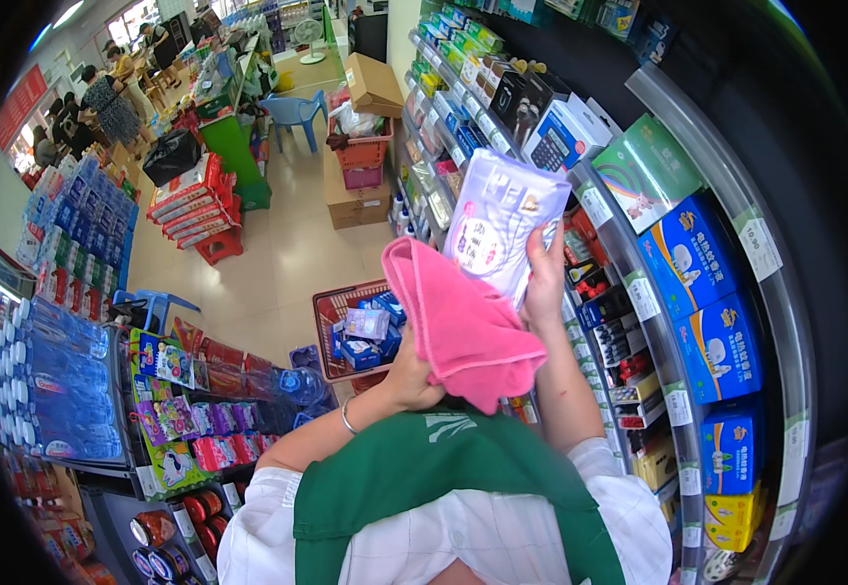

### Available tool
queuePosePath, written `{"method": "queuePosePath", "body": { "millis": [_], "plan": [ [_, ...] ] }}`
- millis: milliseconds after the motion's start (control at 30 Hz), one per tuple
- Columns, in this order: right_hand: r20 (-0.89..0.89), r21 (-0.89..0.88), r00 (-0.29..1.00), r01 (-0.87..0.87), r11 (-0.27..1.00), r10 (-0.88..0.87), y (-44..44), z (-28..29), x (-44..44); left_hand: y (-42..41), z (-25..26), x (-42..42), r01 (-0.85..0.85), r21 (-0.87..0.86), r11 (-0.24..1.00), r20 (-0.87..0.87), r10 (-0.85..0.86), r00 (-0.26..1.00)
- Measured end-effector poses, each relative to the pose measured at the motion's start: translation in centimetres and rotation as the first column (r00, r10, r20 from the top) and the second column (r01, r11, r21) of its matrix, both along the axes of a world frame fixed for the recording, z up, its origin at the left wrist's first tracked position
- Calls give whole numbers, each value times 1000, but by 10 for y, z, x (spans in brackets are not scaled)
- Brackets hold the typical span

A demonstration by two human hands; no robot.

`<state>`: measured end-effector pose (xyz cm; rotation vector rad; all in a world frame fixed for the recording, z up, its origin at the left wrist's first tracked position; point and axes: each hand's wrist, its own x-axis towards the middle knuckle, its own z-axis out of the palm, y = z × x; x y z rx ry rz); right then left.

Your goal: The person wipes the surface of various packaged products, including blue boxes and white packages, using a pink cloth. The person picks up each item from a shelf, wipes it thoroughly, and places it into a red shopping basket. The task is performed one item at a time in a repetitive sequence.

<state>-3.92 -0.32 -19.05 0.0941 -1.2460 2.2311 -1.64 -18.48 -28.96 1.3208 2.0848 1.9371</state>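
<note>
My left hand (414,373) grips a pink cloth (460,322) that drapes over its fingers and hangs towards my green apron. In my right hand (545,278) is a pale purple plastic packet (504,212) with printed writing, held by its right side and tilted. The cloth overlaps the packet's lower left part, so that corner is hidden. Below and left of the cloth stands a red shopping basket (322,338); inside it lie a similar purple packet (367,324) and several blue boxes (360,354).
Close on my right runs a stocked shelf with clear price rails (650,300) and blue boxes (720,351). To the left are bottled water (73,395) and a snack rack (175,424). Ahead are stacked crates (362,152), a blue chair (296,113) and several people (113,102).
</note>
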Motion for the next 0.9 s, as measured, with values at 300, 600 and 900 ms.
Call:
{"method": "queuePosePath", "body": {
  "millis": [300,600,900],
  "plan": [
    [1,-314,874,-462,830,487,5,-36,-3,-16,-18,-15,-33,537,843,574,-337,746],
    [298,-98,760,-578,810,578,0,-32,15,-14,17,-39,-150,392,908,559,-106,822],
    [134,-362,731,-592,720,669,-4,-47,17,-24,-22,-82,-89,658,748,707,-572,415]
  ]
}}
